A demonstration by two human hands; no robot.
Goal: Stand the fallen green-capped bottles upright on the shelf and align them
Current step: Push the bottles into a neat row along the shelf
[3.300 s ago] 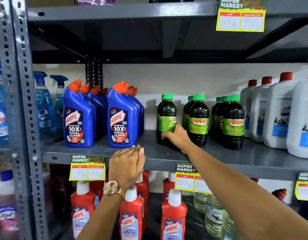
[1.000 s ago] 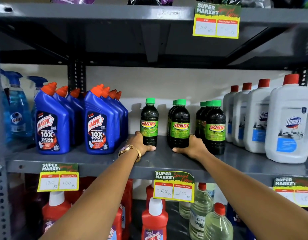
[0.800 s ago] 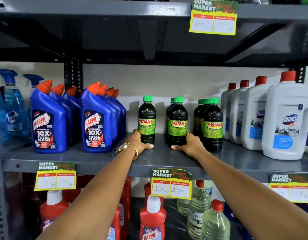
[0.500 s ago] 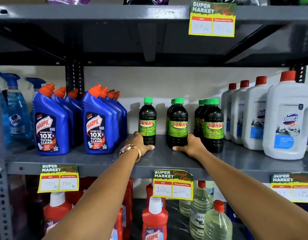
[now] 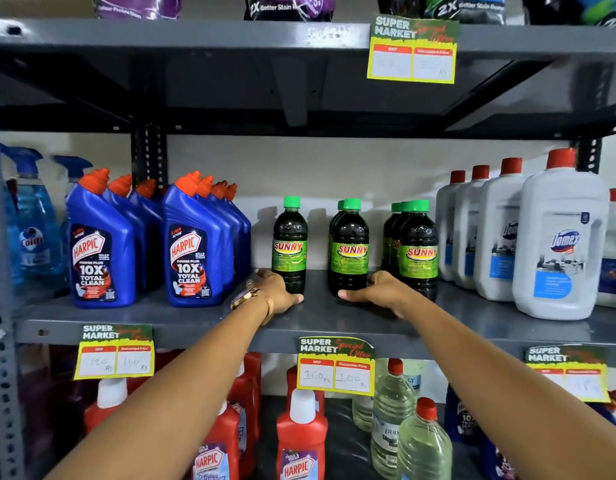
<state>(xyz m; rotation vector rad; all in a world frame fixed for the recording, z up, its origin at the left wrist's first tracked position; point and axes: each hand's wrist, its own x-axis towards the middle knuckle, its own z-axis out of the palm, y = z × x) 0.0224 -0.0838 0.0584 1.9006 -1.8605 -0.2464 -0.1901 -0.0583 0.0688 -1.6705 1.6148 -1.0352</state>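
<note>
Several dark bottles with green caps and green "SUNNY" labels stand upright on the grey middle shelf [image 5: 334, 318]. A single one [image 5: 289, 244] stands at the left, a row [image 5: 350, 247] is in the middle, and another row [image 5: 418, 252] is at the right. My left hand [image 5: 277, 292] cups the base of the single left bottle, thumb lying on the shelf in front. My right hand [image 5: 381, 289] curls around the base of the middle row's front bottle. No green-capped bottle lies on its side.
Blue Harpic bottles [image 5: 192, 244] crowd the shelf left of the green-capped ones and white Domex jugs [image 5: 559, 244] stand to the right. Price tags [image 5: 335, 367] hang on the shelf edge. Red and clear bottles fill the shelf below.
My left hand rose from the shelf edge to the left bottle. My right hand shifted from that bottle to the middle row. In the last second both hands stay put.
</note>
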